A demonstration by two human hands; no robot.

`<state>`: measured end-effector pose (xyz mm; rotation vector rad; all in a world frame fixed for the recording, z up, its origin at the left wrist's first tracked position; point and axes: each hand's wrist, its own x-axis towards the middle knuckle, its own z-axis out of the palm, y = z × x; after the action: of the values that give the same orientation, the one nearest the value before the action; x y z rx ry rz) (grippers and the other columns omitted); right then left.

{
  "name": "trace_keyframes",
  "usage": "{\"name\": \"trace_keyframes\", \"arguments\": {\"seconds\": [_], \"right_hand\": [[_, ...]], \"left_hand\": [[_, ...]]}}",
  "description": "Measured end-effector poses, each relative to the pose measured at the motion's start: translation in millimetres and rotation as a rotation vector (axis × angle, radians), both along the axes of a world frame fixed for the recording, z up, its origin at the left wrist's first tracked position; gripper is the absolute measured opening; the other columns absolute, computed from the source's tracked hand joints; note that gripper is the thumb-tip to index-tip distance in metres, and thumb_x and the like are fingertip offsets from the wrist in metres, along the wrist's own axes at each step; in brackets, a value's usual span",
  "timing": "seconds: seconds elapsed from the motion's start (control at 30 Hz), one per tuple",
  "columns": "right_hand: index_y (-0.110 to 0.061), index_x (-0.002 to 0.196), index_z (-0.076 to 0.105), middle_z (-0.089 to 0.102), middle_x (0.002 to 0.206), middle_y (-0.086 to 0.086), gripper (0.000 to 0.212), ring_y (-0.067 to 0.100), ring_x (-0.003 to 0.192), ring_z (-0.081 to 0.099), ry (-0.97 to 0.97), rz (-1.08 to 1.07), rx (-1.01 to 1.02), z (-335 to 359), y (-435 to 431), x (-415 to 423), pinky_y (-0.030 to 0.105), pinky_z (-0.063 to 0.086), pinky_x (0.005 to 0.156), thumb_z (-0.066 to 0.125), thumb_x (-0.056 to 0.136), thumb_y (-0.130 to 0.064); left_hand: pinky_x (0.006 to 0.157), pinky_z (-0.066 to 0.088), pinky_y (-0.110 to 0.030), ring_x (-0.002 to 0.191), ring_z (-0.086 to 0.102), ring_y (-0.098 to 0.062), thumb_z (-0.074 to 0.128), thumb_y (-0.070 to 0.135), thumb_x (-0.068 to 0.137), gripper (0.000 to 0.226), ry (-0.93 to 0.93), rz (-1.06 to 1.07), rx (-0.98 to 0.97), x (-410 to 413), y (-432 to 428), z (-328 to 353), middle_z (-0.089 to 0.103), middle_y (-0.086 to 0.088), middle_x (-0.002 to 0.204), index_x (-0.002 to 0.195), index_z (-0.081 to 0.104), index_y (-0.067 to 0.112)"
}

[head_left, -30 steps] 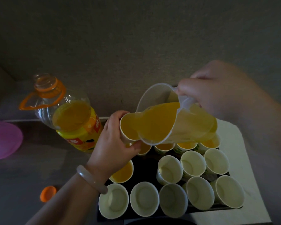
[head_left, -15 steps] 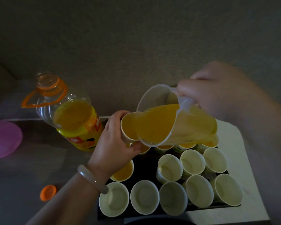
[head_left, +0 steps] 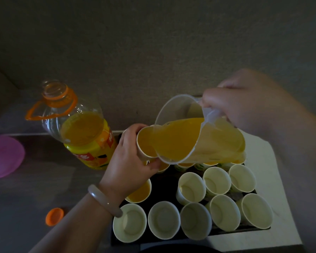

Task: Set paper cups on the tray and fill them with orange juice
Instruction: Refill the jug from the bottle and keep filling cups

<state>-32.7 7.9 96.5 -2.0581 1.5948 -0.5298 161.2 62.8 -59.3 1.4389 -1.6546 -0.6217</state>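
Curling round the paper cup point(head_left: 144, 143), left grip point(head_left: 128, 167) holds it against the pitcher point(head_left: 204, 143) clasped by right grip point(head_left: 244, 105).

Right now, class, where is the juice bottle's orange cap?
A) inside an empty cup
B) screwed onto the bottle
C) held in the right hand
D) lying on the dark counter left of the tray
D: the orange cap lies on the counter left of the tray, and the bottle stands uncapped.
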Motion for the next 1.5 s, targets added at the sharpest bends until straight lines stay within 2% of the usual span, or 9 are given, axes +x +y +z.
{"name": "trace_keyframes", "arguments": {"seconds": [0.17, 0.37, 0.53, 0.77, 0.9, 1.03, 1.13, 1.27, 1.5], "right_hand": [[-0.008, 0.047, 0.036, 0.026, 0.046, 0.004, 0.041, 0.019, 0.048, 0.025, -0.146, -0.046, 0.055, -9, -3, -11, 0.041, 0.026, 0.051, 0.058, 0.064, -0.037], [-0.014, 0.035, 0.045, 0.029, 0.033, -0.001, 0.030, 0.010, 0.030, 0.025, -0.492, -0.172, 0.153, -30, -8, -32, 0.019, 0.026, 0.038, 0.055, 0.061, -0.025], [-0.013, 0.035, 0.041, 0.028, 0.036, 0.004, 0.033, 0.016, 0.033, 0.024, -0.687, -0.225, 0.195, -46, -9, -47, 0.022, 0.030, 0.040, 0.052, 0.063, -0.025], [-0.015, 0.040, 0.046, 0.029, 0.034, 0.000, 0.031, 0.016, 0.032, 0.022, -0.969, -0.318, 0.158, -59, -9, -56, 0.020, 0.030, 0.041, 0.048, 0.070, -0.023], [-0.014, 0.039, 0.048, 0.029, 0.032, 0.001, 0.031, 0.015, 0.030, 0.022, -1.016, -0.402, 0.107, -60, -9, -59, 0.019, 0.032, 0.042, 0.049, 0.069, -0.024], [-0.016, 0.033, 0.045, 0.030, 0.033, -0.002, 0.040, 0.014, 0.031, 0.024, -0.971, -0.406, 0.091, -60, -7, -63, 0.023, 0.032, 0.044, 0.047, 0.071, -0.026], [-0.016, 0.033, 0.046, 0.030, 0.034, -0.001, 0.039, 0.015, 0.032, 0.024, -0.971, -0.423, 0.110, -62, -5, -64, 0.023, 0.032, 0.043, 0.047, 0.070, -0.028], [-0.017, 0.036, 0.048, 0.031, 0.037, 0.000, 0.036, 0.015, 0.034, 0.026, -0.989, -0.434, 0.125, -65, -1, -64, 0.024, 0.033, 0.045, 0.049, 0.071, -0.027], [-0.017, 0.032, 0.048, 0.028, 0.033, 0.000, 0.039, 0.014, 0.030, 0.025, -1.002, -0.468, 0.134, -65, 4, -59, 0.026, 0.032, 0.047, 0.049, 0.070, -0.028]], "left_hand": [[0.085, 0.044, -0.011, 0.105, 0.054, -0.003, 0.081, 0.043, 0.064, 0.071, 0.008, -0.011, -0.032, 0, 1, 1, 0.052, 0.015, 0.114, 0.122, 0.041, 0.031], [0.083, 0.046, -0.012, 0.104, 0.056, -0.001, 0.080, 0.038, 0.067, 0.068, 0.070, 0.018, -0.043, -3, 4, 6, 0.054, 0.020, 0.111, 0.121, 0.040, 0.032], [0.077, 0.047, -0.010, 0.100, 0.058, 0.002, 0.085, 0.022, 0.067, 0.066, 0.131, 0.078, -0.034, -8, 4, 13, 0.056, 0.025, 0.106, 0.114, 0.042, 0.041], [0.076, 0.044, -0.004, 0.100, 0.054, 0.010, 0.085, 0.021, 0.067, 0.068, 0.172, 0.110, 0.009, -13, 8, 14, 0.052, 0.035, 0.105, 0.112, 0.040, 0.044], [0.076, 0.044, -0.004, 0.102, 0.055, 0.011, 0.079, 0.034, 0.065, 0.061, 0.261, 0.049, 0.088, -21, 14, 16, 0.055, 0.032, 0.108, 0.114, 0.044, 0.039], [0.075, 0.047, -0.009, 0.098, 0.060, 0.005, 0.083, 0.020, 0.067, 0.059, 0.290, 0.029, 0.134, -28, 21, 6, 0.059, 0.029, 0.107, 0.112, 0.048, 0.036], [0.073, 0.049, -0.012, 0.096, 0.061, 0.003, 0.084, 0.028, 0.064, 0.060, 0.293, 0.028, 0.188, -33, 26, -1, 0.060, 0.028, 0.105, 0.110, 0.048, 0.040], [0.074, 0.046, -0.007, 0.102, 0.056, 0.009, 0.087, 0.021, 0.065, 0.062, 0.246, -0.015, 0.212, -37, 31, -8, 0.054, 0.035, 0.110, 0.113, 0.050, 0.033], [0.072, 0.047, -0.007, 0.099, 0.057, 0.010, 0.088, 0.030, 0.064, 0.063, 0.146, -0.054, 0.247, -33, 35, -14, 0.054, 0.035, 0.111, 0.112, 0.047, 0.038]]}}
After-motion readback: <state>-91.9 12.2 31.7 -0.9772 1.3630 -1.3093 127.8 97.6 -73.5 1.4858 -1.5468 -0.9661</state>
